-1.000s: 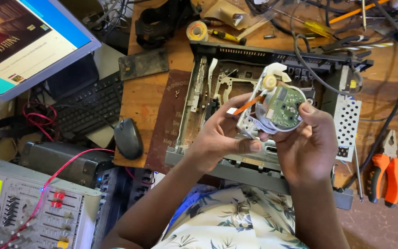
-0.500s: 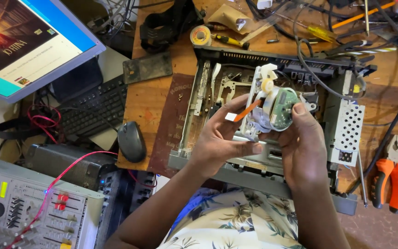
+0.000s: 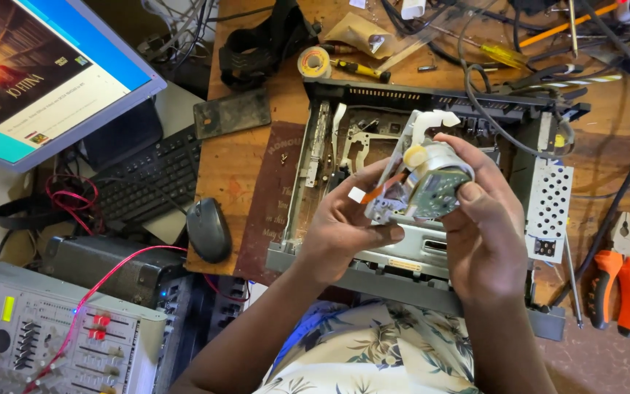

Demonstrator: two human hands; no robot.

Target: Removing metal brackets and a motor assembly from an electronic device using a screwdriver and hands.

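Head view: both hands, left [image 3: 344, 230] & right [image 3: 479, 230], raised, grip clasping drive mechanism [image 3: 424, 182].

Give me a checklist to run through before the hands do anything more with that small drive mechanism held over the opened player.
1. Both hands grip the small white-and-metal drive mechanism with green circuit board: ok; left hand, right hand.
2. Mechanism lifted above the open grey metal player chassis: ok.
3. Orange flat ribbon strip free of strain: cannot tell.
4. Black cable draped over the chassis, apart from the hands: ok.
5. Orange-handled pliers lying on the brown wooden bench, within the right hand's reach: ok.
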